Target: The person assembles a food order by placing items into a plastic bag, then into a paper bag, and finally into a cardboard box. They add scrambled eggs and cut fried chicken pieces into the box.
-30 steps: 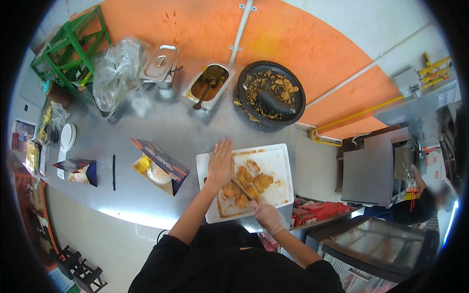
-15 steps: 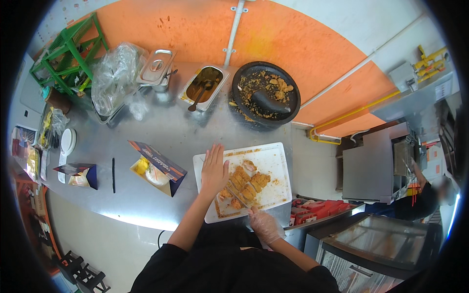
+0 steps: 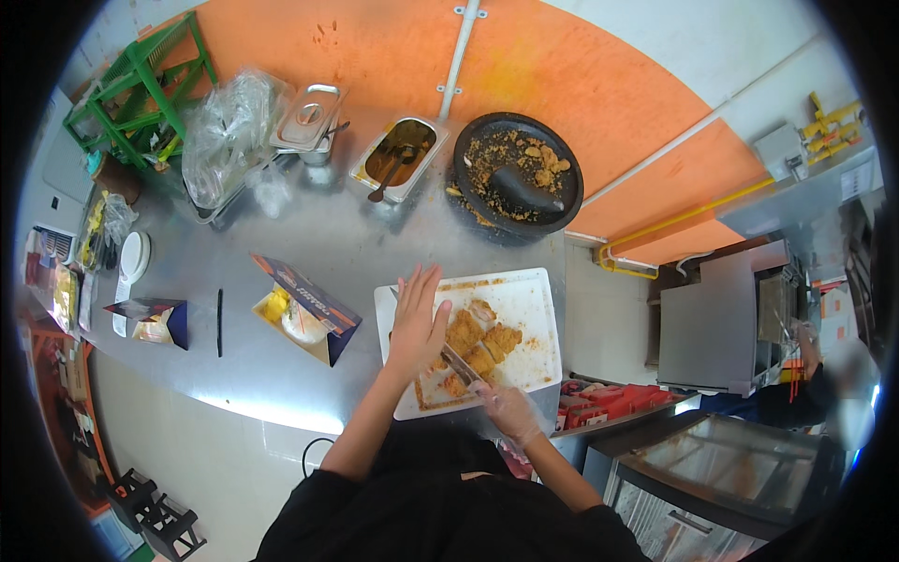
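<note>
A steel counter (image 3: 309, 262) is seen from above, and near its front edge a white board (image 3: 524, 309) is laid. Behind the board, a dark stone mortar (image 3: 517, 173) with crumbs, a sauce pan (image 3: 398, 157) with a spoon, a lidded pan (image 3: 309, 117) and a plastic bag (image 3: 225, 140) are ranged along the orange wall. To the left of the board an open paper box (image 3: 304, 314) with food is set.

On the board a breaded cutlet (image 3: 473, 347), already partly in strips, is held down by the left hand (image 3: 415, 328), laid flat with fingers spread. A knife (image 3: 461, 365) is gripped by the gloved right hand (image 3: 508, 410), its blade resting across the cutlet just beside the left palm.

The blade is judged to be very close to the bare hand; if the crust crumbles or the cutlet slides, the palm could be nicked. The board's front corner appears near the counter edge, so hard pressure there might tip it.
</note>
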The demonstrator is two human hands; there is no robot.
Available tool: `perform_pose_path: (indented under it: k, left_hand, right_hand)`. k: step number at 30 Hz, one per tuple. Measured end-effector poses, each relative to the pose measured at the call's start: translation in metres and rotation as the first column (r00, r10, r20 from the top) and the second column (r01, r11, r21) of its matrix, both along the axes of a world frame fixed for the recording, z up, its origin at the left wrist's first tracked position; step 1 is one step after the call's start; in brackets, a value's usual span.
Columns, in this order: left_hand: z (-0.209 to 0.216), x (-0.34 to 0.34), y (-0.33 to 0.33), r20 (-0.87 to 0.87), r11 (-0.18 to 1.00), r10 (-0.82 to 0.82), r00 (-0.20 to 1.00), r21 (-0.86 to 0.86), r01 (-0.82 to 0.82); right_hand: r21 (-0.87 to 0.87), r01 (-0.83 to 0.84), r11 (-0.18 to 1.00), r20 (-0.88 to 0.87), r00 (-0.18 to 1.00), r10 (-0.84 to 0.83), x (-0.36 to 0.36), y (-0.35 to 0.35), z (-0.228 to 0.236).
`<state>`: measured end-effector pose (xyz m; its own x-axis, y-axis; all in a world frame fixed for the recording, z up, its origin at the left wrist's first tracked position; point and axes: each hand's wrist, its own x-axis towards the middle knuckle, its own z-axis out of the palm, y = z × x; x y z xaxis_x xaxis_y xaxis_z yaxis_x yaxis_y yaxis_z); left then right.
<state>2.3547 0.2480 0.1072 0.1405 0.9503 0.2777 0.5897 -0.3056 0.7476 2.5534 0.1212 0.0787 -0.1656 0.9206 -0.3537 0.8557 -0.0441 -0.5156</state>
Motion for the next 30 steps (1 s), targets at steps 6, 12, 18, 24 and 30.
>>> perform_pose_path:
  k: [6, 12, 18, 24, 30]
  left_hand:
    - [0.09, -0.047, -0.081, 0.554, 0.993, 0.018, 0.833, 0.086, -0.079]
    - [0.092, -0.081, -0.117, 0.64, 0.977, 0.215, 0.738, -0.138, -0.165]
    - [0.079, -0.088, -0.154, 0.578, 0.944, 0.327, 0.747, -0.243, -0.224]
    - [0.073, -0.089, -0.181, 0.487, 0.918, 0.392, 0.781, -0.262, -0.298]
    - [0.072, -0.093, -0.203, 0.38, 0.879, 0.469, 0.797, -0.291, -0.378]
  right_hand:
    - [0.203, 0.312, 0.928, 0.183, 0.919, -0.349, 0.029, 0.016, 0.06]
    - [0.439, 0.227, 0.869, 0.265, 0.892, -0.367, 0.074, 0.023, -0.007]
    - [0.445, 0.088, 0.891, 0.124, 0.979, -0.159, 0.021, 0.027, 0.014]
    - [0.402, -0.183, 0.897, 0.209, 0.972, 0.104, -0.025, 0.019, -0.009]
    - [0.439, -0.149, 0.886, 0.212, 0.976, 0.059, -0.026, 0.008, -0.011]
